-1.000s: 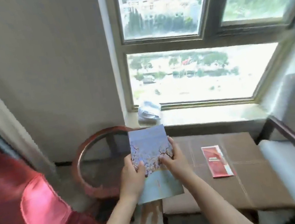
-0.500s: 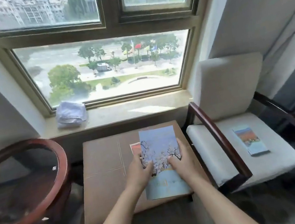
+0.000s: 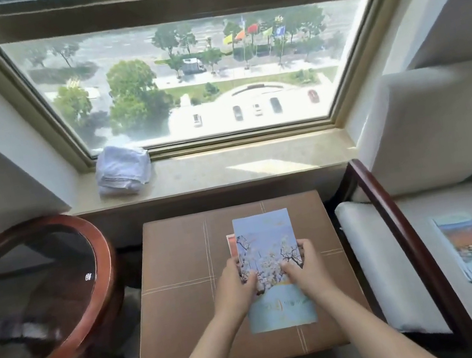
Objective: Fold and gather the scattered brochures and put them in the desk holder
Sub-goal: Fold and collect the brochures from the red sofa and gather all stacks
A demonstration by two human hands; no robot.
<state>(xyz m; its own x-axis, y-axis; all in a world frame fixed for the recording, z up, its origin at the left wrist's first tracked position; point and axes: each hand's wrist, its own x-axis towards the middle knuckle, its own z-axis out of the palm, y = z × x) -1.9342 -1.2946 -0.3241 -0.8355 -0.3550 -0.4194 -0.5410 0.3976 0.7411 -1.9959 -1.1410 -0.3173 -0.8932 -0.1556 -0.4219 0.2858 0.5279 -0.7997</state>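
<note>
A light blue brochure [image 3: 265, 238] with white blossom branches is held upright over the brown leather stool [image 3: 178, 271]. My left hand [image 3: 236, 283] grips its left edge and my right hand [image 3: 302, 265] grips its right edge, thumbs on the front. Behind it, a sliver of a red brochure [image 3: 231, 244] shows on the stool. Another folded brochure [image 3: 470, 248] with an orange and blue picture lies on the white chair seat at the right. No desk holder is in view.
A round wooden table with a dark glass top [image 3: 31, 297] stands at the left. A white armchair with dark wooden arms [image 3: 392, 214] stands at the right. A folded white cloth [image 3: 123, 170] rests on the windowsill [image 3: 257, 162] under the window.
The view has swung right and down, from the round table to the stool and armchair. Both hands have carried the blue brochure over the stool, above the red brochure.
</note>
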